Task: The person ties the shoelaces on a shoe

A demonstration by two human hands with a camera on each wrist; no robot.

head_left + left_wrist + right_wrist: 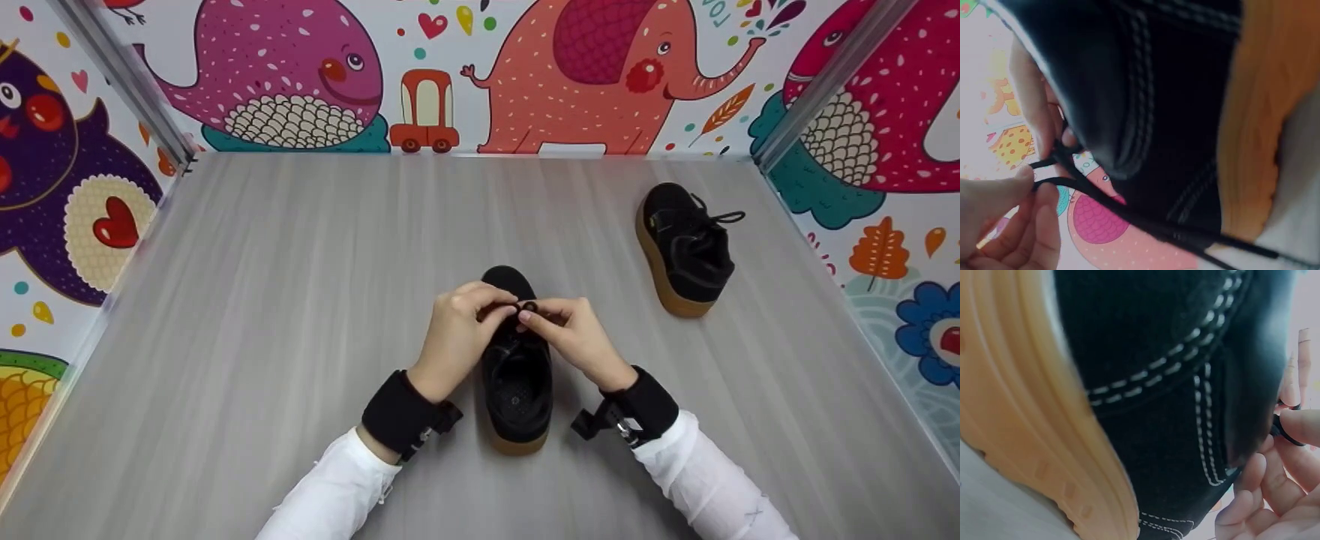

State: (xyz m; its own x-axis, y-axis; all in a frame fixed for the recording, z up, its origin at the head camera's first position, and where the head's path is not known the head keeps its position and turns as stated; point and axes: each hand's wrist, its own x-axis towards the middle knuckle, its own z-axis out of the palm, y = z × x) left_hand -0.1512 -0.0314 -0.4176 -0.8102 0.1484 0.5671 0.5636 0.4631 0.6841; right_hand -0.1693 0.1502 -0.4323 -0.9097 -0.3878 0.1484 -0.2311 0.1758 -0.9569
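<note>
A black shoe (517, 409) with a tan sole sits upright on the floor between the two hands, toe pointing away. Over its laced front, my left hand (459, 337) pinches a black shoelace (1050, 181) between thumb and fingertips. Opposite it, my right hand (581, 337) pinches a small curve of the lace (1287, 432) between thumb and forefinger. The fingertips of both hands almost meet above the tongue. White-stitched sides of the shoe fill much of both wrist views. Fingers hide part of the lacing.
A second black shoe (686, 255), its lace tied in a bow, stands at the back right. Grey wood-grain floor (300, 300) surrounds both shoes. Walls printed with cartoon animals (585, 97) enclose the back and sides, with metal strips (832, 82) at the corners.
</note>
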